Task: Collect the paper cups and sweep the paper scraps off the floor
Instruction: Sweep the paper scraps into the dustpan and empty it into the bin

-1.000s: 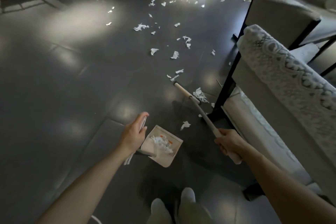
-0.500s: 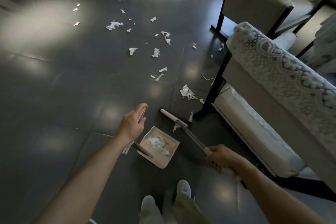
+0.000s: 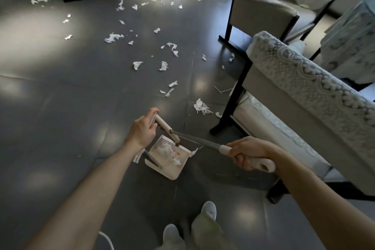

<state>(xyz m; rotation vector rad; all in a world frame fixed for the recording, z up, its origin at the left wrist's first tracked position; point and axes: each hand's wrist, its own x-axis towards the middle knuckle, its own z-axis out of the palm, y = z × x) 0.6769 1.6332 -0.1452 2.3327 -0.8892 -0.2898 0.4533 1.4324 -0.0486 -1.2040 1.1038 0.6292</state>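
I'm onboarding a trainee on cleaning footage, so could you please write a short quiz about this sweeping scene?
1. True or false: the dustpan already holds paper scraps.
2. What does the right hand grip? A) a paper cup B) the broom handle C) a chair leg
3. Fill in: the dustpan's handle is held by the ___ hand.
Key: 1 true; 2 B; 3 left hand.

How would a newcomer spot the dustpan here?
Find the lace-covered sofa on the right and follow its black front leg to the floor. Left of that, between left hand and right hand, sits the dustpan: the only white tray, holding scraps.
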